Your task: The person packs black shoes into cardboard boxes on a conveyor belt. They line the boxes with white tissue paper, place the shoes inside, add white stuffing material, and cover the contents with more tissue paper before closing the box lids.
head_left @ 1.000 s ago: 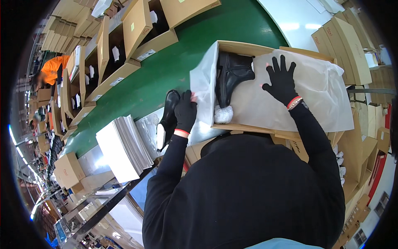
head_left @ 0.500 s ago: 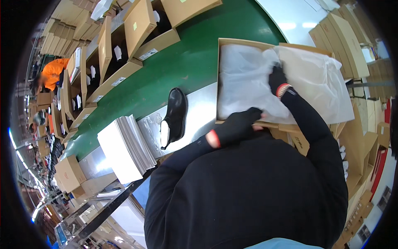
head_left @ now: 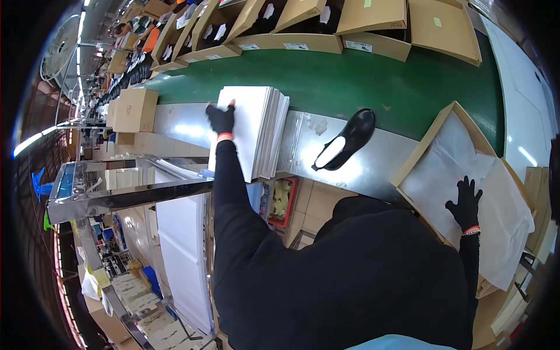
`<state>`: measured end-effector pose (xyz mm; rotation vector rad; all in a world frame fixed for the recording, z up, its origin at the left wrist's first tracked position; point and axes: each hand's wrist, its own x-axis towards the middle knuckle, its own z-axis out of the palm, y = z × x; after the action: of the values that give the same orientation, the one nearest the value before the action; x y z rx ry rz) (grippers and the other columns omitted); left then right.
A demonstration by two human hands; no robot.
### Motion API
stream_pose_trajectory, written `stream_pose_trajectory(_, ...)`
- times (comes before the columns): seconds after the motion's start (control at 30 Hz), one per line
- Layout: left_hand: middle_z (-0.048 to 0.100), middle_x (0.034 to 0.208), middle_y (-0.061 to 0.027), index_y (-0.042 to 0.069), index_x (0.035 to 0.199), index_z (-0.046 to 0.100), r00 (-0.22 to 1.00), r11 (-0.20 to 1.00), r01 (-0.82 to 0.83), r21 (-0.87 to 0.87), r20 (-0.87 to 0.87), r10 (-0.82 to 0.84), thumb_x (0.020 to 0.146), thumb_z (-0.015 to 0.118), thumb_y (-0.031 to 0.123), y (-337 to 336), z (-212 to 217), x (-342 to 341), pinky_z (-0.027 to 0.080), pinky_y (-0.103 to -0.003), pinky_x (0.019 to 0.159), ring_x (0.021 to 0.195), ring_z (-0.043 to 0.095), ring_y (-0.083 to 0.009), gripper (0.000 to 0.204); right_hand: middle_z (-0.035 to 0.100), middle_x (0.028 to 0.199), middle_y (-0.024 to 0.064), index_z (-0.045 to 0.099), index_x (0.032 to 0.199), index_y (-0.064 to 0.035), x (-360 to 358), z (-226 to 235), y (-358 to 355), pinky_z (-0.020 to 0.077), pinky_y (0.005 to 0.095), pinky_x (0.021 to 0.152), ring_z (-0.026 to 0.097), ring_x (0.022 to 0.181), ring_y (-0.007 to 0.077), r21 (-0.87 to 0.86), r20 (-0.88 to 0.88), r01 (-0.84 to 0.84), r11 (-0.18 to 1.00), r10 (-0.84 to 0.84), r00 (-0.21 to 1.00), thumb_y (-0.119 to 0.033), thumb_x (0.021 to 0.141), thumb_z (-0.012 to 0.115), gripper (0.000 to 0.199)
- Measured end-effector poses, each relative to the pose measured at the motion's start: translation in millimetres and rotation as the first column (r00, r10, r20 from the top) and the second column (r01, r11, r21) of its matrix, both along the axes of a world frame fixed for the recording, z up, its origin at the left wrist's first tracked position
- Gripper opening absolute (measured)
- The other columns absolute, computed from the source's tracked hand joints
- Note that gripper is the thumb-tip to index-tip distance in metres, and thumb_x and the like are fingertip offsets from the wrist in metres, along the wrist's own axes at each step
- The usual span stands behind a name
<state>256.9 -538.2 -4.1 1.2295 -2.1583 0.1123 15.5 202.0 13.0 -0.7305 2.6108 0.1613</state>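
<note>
Looking down from the head camera, the person in a black top stands at a bench along a green conveyor belt (head_left: 361, 81), both hands in black gloves with orange-pink cuffs.

The left hand (head_left: 221, 118) is stretched far out to the person's left and lies on top of a stack of white paper sheets (head_left: 256, 128). Its fingers are spread and flat on the top sheet at the stack's left edge; nothing is clamped between them. The stack rests on the shiny metal bench top (head_left: 303, 146), between the belt and the bench's near edge.

The right hand (head_left: 465, 203) is pressed, fingers fanned apart, onto white tissue paper (head_left: 461, 169) that lines an open cardboard shoe box (head_left: 420, 149). The hand is open and grips nothing. The tissue covers the inside of the box and spills over its right side. Whether anything lies beneath the tissue cannot be told.

Between the stack and the box, a single black ankle boot (head_left: 345, 140) lies on its side on the metal top, with its pale insole showing. It is apart from both hands.

On the far side of the belt stands a row of open cardboard boxes (head_left: 326, 23), some with dark shoes and white paper inside. A closed carton (head_left: 133, 109) sits on the bench left of the paper stack. Below the bench edge is a red bin (head_left: 282, 201) holding yellowish items.
</note>
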Motion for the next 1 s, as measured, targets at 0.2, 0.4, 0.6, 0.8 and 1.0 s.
stream_pose_trajectory(0.2, 0.061, 0.120, -0.0214, 0.001, 0.121, 0.057, 0.887, 0.812, -0.379, 0.445, 0.423, 0.182, 0.068, 0.064, 0.072, 5.9, 17.2, 19.0, 0.043, -0.045, 0.095, 0.114, 0.057, -0.0376, 0.088, 0.029, 0.150, 0.0191, 0.026, 0.147, -0.0072, 6.5, 9.5, -25.9, 0.0146, 0.0657, 0.107, 0.022, 0.140, 0.0403, -0.132, -0.014, -0.047, 0.990, 0.046, 0.999, -0.038, 0.073, 0.075, 0.094)
stream_pose_trajectory(0.4, 0.066, 0.109, -0.0196, 0.002, 0.114, 0.064, 0.998, 0.998, -0.056, 0.005, 0.039, 0.056, 0.076, 0.073, 0.043, 16.0, 73.2, 12.9, 0.050, -0.040, 0.086, 0.100, 0.064, -0.0329, 0.056, 0.027, 0.152, 0.0174, 0.025, 0.148, -0.0081, 9.5, 21.7, -28.5, 0.0120, 0.0658, 0.108, 0.020, 0.141, 0.0400, -0.230, -0.039, -0.052, 0.972, 0.044, 0.998, -0.039, 0.075, 0.073, 0.093)
stream_pose_trajectory(0.6, 0.064, 0.108, -0.0097, -0.004, 0.119, 0.057, 0.530, 0.147, 0.843, 0.517, -0.754, -0.389, 0.096, 0.054, 0.024, 201.3, 194.3, -125.9, 0.049, -0.027, 0.081, 0.089, 0.062, -0.0161, 0.037, 0.029, 0.150, 0.0213, 0.032, 0.144, -0.0069, 23.1, 29.5, 28.4, 0.0133, 0.0697, 0.105, 0.023, 0.139, 0.0432, -0.131, -0.183, 0.170, 0.977, -0.193, 0.964, -0.049, 0.076, 0.069, 0.088)
stream_pose_trajectory(0.8, 0.065, 0.098, -0.0182, -0.005, 0.127, 0.050, 0.241, 0.035, 0.926, 0.376, -0.516, -0.822, 0.090, 0.063, 0.024, 399.9, 29.9, -266.3, 0.050, -0.034, 0.076, 0.083, 0.063, -0.0220, 0.049, 0.026, 0.150, 0.0226, 0.037, 0.140, -0.0065, 47.4, 24.0, 78.1, 0.0184, 0.0711, 0.100, 0.023, 0.138, 0.0423, -0.058, -0.224, 0.363, 0.930, -0.367, 0.903, -0.053, 0.075, 0.067, 0.085)
stream_pose_trajectory(1.0, 0.063, 0.084, -0.0273, -0.004, 0.133, 0.038, 0.126, -0.074, 0.819, 0.569, -0.304, -0.944, 0.083, 0.062, 0.017, 541.7, -51.8, -283.9, 0.049, -0.049, 0.069, 0.079, 0.062, -0.0431, 0.059, 0.025, 0.150, 0.0237, 0.036, 0.141, -0.0063, 118.7, 39.6, 105.9, 0.0171, 0.0715, 0.100, 0.022, 0.138, 0.0449, -0.105, -0.206, 0.481, 0.870, -0.492, 0.846, -0.053, 0.076, 0.067, 0.086)
